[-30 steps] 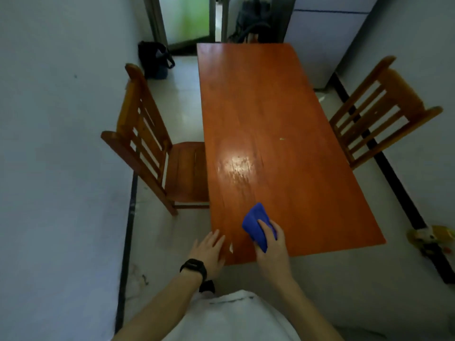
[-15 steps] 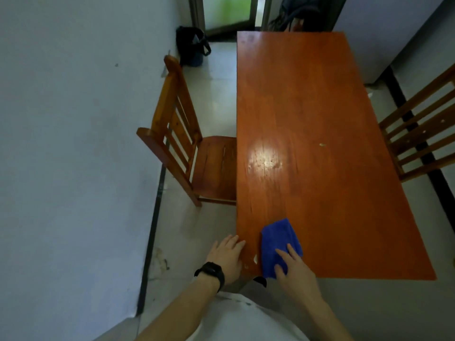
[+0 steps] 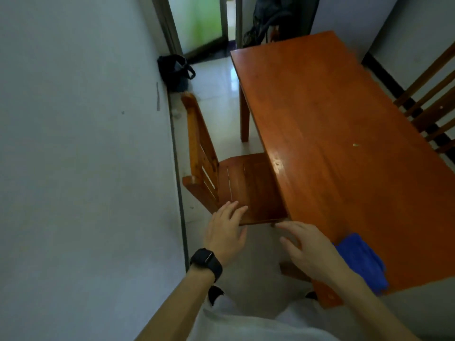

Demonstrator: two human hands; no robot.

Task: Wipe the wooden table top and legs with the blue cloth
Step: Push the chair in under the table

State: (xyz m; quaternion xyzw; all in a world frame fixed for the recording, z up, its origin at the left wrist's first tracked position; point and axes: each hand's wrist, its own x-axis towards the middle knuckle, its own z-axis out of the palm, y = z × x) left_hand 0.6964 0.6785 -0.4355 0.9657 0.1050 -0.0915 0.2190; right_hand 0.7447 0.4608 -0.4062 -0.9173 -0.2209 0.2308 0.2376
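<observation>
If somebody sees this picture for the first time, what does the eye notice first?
The long orange wooden table fills the right side, with the blue cloth lying at its near corner. Both hands, left hand and right hand, reach open toward the wooden chair by the wall.

An orange-brown wooden slat-back chair [image 3: 221, 178] stands by the pale grey wall [image 3: 81, 156] on the left, on a glossy white tiled floor [image 3: 221, 99]. Further back, a black bag with handles [image 3: 175, 71] sits on the floor against that wall. Behind it, a doorway with a green frosted glass panel [image 3: 197, 19]. At the right edge, the brown slats of a 2nd wooden chair [image 3: 433, 104] show.
</observation>
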